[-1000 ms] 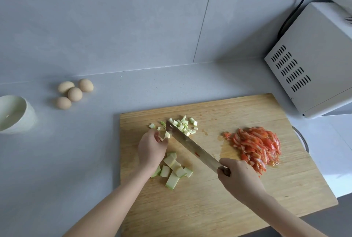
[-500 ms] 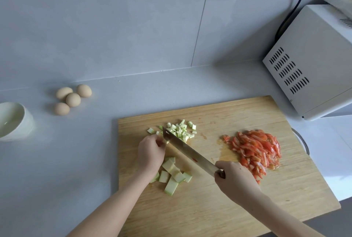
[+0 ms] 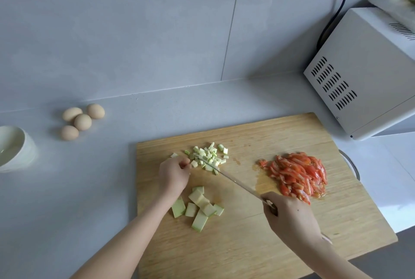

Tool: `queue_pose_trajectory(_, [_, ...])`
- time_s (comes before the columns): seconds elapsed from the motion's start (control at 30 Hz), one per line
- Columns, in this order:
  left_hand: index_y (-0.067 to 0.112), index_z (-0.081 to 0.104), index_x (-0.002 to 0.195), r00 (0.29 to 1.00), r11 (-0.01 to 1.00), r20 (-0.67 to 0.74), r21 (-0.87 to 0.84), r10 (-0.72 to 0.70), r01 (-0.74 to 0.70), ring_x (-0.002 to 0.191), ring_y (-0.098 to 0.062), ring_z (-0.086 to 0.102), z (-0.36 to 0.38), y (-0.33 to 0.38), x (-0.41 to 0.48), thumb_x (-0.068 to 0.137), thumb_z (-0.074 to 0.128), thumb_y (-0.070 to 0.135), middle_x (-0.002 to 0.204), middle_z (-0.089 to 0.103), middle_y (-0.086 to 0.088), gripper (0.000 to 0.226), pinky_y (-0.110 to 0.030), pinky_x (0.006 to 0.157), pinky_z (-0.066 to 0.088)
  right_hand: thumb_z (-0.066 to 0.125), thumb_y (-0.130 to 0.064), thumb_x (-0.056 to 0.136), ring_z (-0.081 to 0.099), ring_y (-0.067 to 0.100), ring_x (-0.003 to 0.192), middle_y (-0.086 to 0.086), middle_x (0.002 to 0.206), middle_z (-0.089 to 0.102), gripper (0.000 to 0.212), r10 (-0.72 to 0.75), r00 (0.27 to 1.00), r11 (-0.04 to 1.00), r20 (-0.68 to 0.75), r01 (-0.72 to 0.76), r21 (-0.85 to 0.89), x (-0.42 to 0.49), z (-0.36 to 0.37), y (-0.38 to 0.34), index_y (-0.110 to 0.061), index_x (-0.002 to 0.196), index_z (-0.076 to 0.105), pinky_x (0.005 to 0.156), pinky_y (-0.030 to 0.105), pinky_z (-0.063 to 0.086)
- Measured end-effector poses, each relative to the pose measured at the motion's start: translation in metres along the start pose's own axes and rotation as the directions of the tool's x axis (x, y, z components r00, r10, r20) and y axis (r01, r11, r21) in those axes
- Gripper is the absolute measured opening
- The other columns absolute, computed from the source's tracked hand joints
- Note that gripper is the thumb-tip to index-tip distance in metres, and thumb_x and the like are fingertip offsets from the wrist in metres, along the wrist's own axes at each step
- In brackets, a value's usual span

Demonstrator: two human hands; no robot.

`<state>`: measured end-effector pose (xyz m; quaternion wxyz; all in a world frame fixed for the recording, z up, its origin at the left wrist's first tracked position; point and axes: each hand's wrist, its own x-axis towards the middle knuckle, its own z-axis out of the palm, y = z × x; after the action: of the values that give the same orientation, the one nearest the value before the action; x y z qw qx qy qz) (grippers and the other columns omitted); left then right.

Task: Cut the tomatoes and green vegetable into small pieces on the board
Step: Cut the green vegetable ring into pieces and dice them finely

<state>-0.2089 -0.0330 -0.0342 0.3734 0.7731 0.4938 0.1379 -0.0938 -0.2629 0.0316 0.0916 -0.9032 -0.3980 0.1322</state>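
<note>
A wooden cutting board (image 3: 280, 245) lies on the counter. At its right is a heap of sliced red tomato (image 3: 298, 175). Near the board's far edge sits a pile of small diced green vegetable (image 3: 208, 155). Larger pale green slabs (image 3: 198, 208) lie nearer me. My right hand (image 3: 289, 216) grips the knife (image 3: 233, 180), whose blade runs up-left with its tip in the diced pile. My left hand (image 3: 174, 172) is curled beside the blade's tip, fingers pinching a piece of the green vegetable that is mostly hidden.
Several eggs (image 3: 80, 120) lie on the counter at the left, with a white bowl (image 3: 15, 148) at the left edge. A white microwave (image 3: 368, 76) stands at the right, close to the board's far right corner. A tiled wall rises behind.
The knife's blade has come down from tilted to nearly edge-on by the left fingers. The diced pile has grown slightly. The camera has tipped upward a little.
</note>
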Motion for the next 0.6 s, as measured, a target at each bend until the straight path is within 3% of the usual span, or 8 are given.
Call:
queue_pose_trajectory(0.07, [0.012, 0.073, 0.083, 0.999, 0.998, -0.044, -0.067, -0.007, 0.004, 0.08, -0.015, 0.065, -0.014, 0.0, 0.009, 0.085, 0.062, 0.013, 0.081, 0.071, 0.001, 0.012, -0.016, 0.063, 0.042, 0.081, -0.007, 0.052, 0.022, 0.003, 0.033, -0.008, 0.038, 0.043, 0.026, -0.015, 1.0, 0.996, -0.013, 0.014, -0.086, 0.002, -0.006, 0.006, -0.025, 0.061, 0.065, 0.038, 0.004, 0.003])
queue_pose_trajectory(0.13, [0.015, 0.069, 0.078, 0.999, 0.992, -0.042, -0.128, 0.015, -0.02, 0.074, -0.016, 0.064, -0.025, 0.002, 0.016, 0.086, 0.063, 0.024, 0.073, 0.067, 0.003, 0.014, -0.018, 0.056, 0.039, 0.081, -0.006, 0.048, 0.027, 0.008, 0.033, -0.007, 0.039, 0.048, 0.028, -0.034, 0.999, 0.991, -0.02, 0.031, -0.128, 0.004, -0.01, 0.01, -0.024, 0.057, 0.061, 0.04, 0.006, 0.003])
queue_pose_trajectory(0.2, [0.017, 0.066, 0.084, 0.989, 0.981, 0.103, -0.172, 0.104, -0.085, 0.071, -0.016, 0.06, -0.03, 0.009, 0.018, 0.083, 0.065, 0.038, 0.074, 0.065, 0.001, 0.022, -0.022, 0.058, 0.039, 0.081, -0.007, 0.046, 0.029, 0.01, 0.032, -0.004, 0.039, 0.048, 0.028, -0.069, 0.997, 0.982, -0.039, 0.062, -0.177, 0.007, -0.013, 0.012, -0.022, 0.057, 0.061, 0.041, 0.006, 0.002])
queue_pose_trajectory(0.3, [0.03, 0.057, 0.098, 0.902, 0.972, 0.383, 0.044, 0.197, -0.231, 0.061, -0.006, 0.052, -0.025, 0.02, 0.014, 0.073, 0.067, 0.057, 0.071, 0.059, 0.008, 0.039, -0.02, 0.054, 0.036, 0.083, -0.006, 0.039, 0.028, 0.012, 0.031, -0.002, 0.038, 0.047, 0.031, -0.125, 0.991, 0.961, -0.05, 0.108, -0.253, 0.008, -0.017, 0.013, -0.02, 0.058, 0.063, 0.041, 0.01, 0.0])
queue_pose_trajectory(0.37, [0.034, 0.054, 0.099, 0.888, 0.927, 0.414, 0.216, 0.198, -0.307, 0.062, -0.002, 0.051, -0.018, 0.022, 0.015, 0.07, 0.066, 0.062, 0.07, 0.057, 0.012, 0.043, -0.023, 0.053, 0.035, 0.083, -0.005, 0.033, 0.033, 0.013, 0.029, -0.003, 0.038, 0.046, 0.034, -0.182, 0.982, 0.935, -0.05, 0.157, -0.318, 0.01, -0.019, 0.015, -0.018, 0.058, 0.064, 0.037, 0.015, 0.007])
queue_pose_trajectory(0.5, [0.026, 0.053, 0.091, 0.875, 0.952, 0.447, 0.142, 0.184, -0.272, 0.065, -0.011, 0.057, -0.002, 0.014, 0.025, 0.077, 0.069, 0.046, 0.069, 0.061, 0.007, 0.029, -0.03, 0.061, 0.043, 0.077, 0.001, 0.035, 0.041, 0.015, 0.03, -0.006, 0.039, 0.044, 0.031, -0.309, 0.948, 0.898, -0.082, 0.262, -0.354, 0.01, -0.023, 0.02, -0.016, 0.056, 0.061, 0.037, 0.019, 0.02])
queue_pose_trajectory(0.6, [0.016, 0.054, 0.08, 0.92, 0.952, 0.324, 0.135, 0.221, -0.276, 0.055, -0.016, 0.052, 0.005, 0.011, 0.031, 0.084, 0.065, 0.032, 0.061, 0.056, 0.0, 0.02, -0.029, 0.053, 0.037, 0.075, 0.003, 0.038, 0.04, 0.014, 0.031, -0.006, 0.04, 0.045, 0.031, -0.338, 0.935, 0.895, -0.107, 0.285, -0.342, 0.01, -0.023, 0.021, -0.016, 0.056, 0.059, 0.036, 0.019, 0.025])
